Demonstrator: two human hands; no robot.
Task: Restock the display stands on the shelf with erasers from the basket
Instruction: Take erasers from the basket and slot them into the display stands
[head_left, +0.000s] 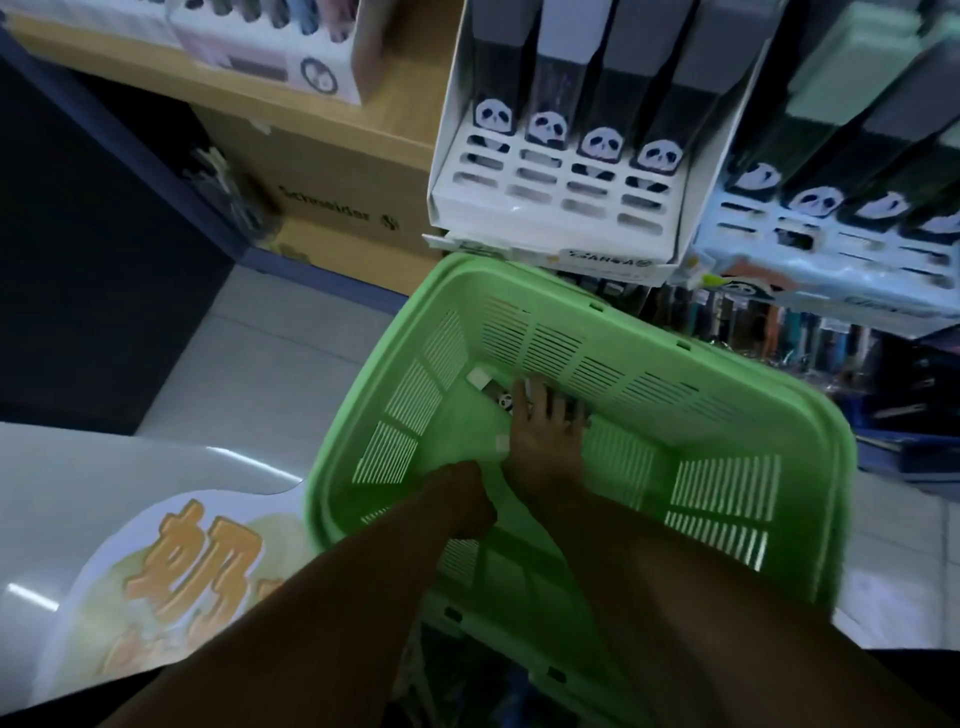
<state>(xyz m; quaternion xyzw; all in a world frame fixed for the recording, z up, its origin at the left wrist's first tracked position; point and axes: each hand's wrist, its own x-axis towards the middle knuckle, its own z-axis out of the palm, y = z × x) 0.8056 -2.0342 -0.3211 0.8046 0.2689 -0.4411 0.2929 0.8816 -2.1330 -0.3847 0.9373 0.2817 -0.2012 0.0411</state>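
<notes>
Mid-task: right hand (540, 436) spread on few erasers (506, 401) left in basket (727, 415), left hand (467, 499) gripping basket; display stands (561, 150) upper right look part-filled

Stationery shop: panda eraser display stands (558, 171) on shelf, green basket (649, 374), stock cartons (322, 197) w/ branding

A wooden shelf (332, 111) carries a white display stand (550, 208) with panda-topped slots.
</notes>
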